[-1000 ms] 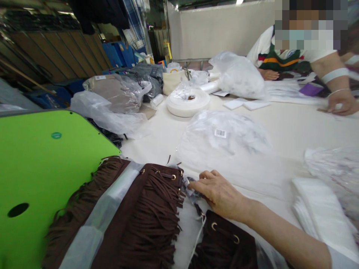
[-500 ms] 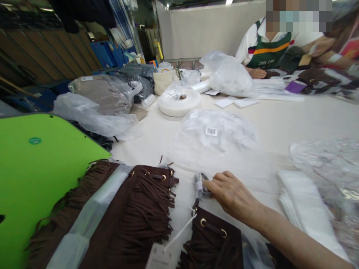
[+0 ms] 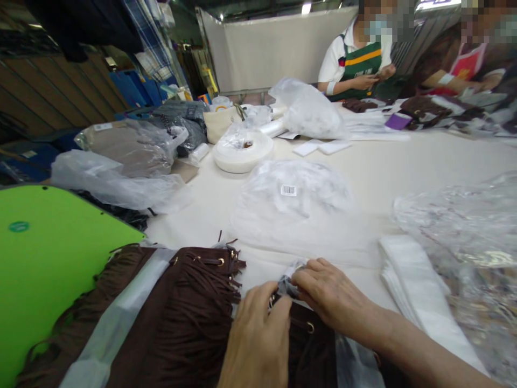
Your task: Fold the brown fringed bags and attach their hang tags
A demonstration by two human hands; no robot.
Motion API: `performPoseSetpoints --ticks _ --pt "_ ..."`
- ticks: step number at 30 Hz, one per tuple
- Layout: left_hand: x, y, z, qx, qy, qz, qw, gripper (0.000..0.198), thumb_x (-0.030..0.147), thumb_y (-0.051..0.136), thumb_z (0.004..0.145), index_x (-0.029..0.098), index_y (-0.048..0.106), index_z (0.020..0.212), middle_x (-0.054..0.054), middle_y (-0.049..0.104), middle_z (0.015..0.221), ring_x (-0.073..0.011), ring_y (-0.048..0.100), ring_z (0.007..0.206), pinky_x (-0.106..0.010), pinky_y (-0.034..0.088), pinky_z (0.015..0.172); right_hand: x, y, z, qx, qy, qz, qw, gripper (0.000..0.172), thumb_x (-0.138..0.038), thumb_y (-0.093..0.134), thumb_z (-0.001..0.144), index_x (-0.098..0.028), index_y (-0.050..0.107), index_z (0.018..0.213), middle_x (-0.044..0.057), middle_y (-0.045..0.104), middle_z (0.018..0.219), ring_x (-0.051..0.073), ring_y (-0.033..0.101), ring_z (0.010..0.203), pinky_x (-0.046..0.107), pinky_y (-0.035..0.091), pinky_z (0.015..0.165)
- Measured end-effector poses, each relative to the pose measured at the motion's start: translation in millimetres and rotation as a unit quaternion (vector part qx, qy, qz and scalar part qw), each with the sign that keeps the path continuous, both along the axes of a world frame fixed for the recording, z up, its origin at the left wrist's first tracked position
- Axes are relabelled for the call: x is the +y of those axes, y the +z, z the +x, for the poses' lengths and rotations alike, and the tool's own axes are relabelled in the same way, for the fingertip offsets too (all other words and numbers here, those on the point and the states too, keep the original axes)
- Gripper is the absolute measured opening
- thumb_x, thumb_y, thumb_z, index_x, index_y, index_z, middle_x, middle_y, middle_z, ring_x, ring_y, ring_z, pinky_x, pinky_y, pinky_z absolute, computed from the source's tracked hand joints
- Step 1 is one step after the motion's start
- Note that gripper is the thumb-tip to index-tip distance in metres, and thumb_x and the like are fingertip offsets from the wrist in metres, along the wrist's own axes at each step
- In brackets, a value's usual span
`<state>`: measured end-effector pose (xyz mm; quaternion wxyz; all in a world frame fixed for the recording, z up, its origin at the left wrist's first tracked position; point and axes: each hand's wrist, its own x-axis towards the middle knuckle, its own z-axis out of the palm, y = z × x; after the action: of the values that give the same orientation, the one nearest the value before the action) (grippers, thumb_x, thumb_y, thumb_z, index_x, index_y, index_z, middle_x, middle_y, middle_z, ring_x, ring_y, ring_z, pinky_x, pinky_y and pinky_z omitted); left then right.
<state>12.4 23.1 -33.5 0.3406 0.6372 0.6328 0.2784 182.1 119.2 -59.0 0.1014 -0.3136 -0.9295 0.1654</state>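
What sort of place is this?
Likely a bag workshop or factory floor: fringed brown goods up front, a plastic bag with a barcode label, and a green-aproned co-worker across the white table.

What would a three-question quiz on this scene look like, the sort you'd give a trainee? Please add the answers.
1. Multiple choice: What colour is the board at the picture's left edge?
A) blue
B) green
C) red

2. True or false: Only one of the camera wearer's hands is close to the plastic-wrapped bundle.

3. Fill in the blank: The small white label on the translucent plastic bag mid-table carries a printed ____.

Key:
1. B, green.
2. False: the left hand and the right hand are both close to it.
3. Barcode.
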Motion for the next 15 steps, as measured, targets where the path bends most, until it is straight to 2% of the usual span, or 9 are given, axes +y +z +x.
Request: performPoseSetpoints --ticks 3,5,7,9,11,15 --pt "28.7 -17.5 13.3 0.051 -0.05 -0.017 0.997 0.027 0.016 0.054 0.075 0.016 0.062 0.101 -0.017 0.05 0.126 -0.0353 0.04 0.12 -0.056 0.03 0.1 0.9 4.6 9.7 0.031 -0.019 -0.085 0.996 0.025 -0.001 0.048 0.076 -0.016 0.056 0.094 0.006 0.063 0.083 0.018 0.052 0.079 0.03 0.039 0.073" --pt "31.5 -23.3 14.9 0.032 -0.053 -0.037 0.997 0.023 0.019 0.056 0.075 0.017 0.06 0.097 -0.016 0.048 0.127 -0.0334 0.038 0.122 -0.054 0.03 0.101 5.3 8.0 16.0 0.07 -0.029 -0.128 0.989 0.03 -0.002 0.047 0.077 -0.015 0.055 0.104 0.008 0.061 0.096 0.019 0.052 0.09 0.031 0.041 0.081" --pt "28.2 -24.7 13.0 0.003 -0.04 -0.058 0.998 0.017 0.02 0.058 0.073 0.019 0.058 0.09 -0.014 0.045 0.129 -0.0308 0.039 0.123 -0.05 0.032 0.102 12.6 9.2 18.0 0.089 -0.028 -0.131 0.987 0.029 -0.009 0.045 0.084 -0.015 0.055 0.11 0.011 0.058 0.109 0.02 0.05 0.1 0.033 0.041 0.088" --pt "24.9 -24.1 11.7 -0.017 -0.012 -0.08 0.997 0.013 0.015 0.059 0.068 0.02 0.055 0.079 -0.012 0.043 0.13 -0.0292 0.041 0.122 -0.047 0.035 0.101 21.1 7.5 14.3 0.066 -0.014 -0.128 0.989 0.033 -0.015 0.047 0.086 -0.015 0.052 0.118 0.011 0.056 0.116 0.022 0.048 0.106 0.037 0.039 0.092" --pt "23.7 -24.3 12.6 -0.025 0.01 -0.09 0.996 0.014 0.011 0.059 0.063 0.02 0.053 0.072 -0.011 0.041 0.132 -0.0278 0.042 0.122 -0.042 0.039 0.098 28.5 4.2 6.6 0.022 0.016 -0.153 0.988 0.037 -0.016 0.05 0.084 -0.016 0.052 0.121 0.011 0.058 0.112 0.022 0.05 0.103 0.036 0.04 0.09" --pt "22.0 -29.9 15.0 -0.004 0.007 -0.092 0.996 0.018 0.008 0.062 0.056 0.019 0.054 0.068 -0.011 0.04 0.132 -0.0278 0.044 0.12 -0.036 0.045 0.091 35.7 1.7 -4.4 -0.06 0.069 -0.2 0.975 0.026 -0.009 0.051 0.077 -0.018 0.064 0.098 0.007 0.061 0.091 0.019 0.057 0.085 0.027 0.042 0.073"
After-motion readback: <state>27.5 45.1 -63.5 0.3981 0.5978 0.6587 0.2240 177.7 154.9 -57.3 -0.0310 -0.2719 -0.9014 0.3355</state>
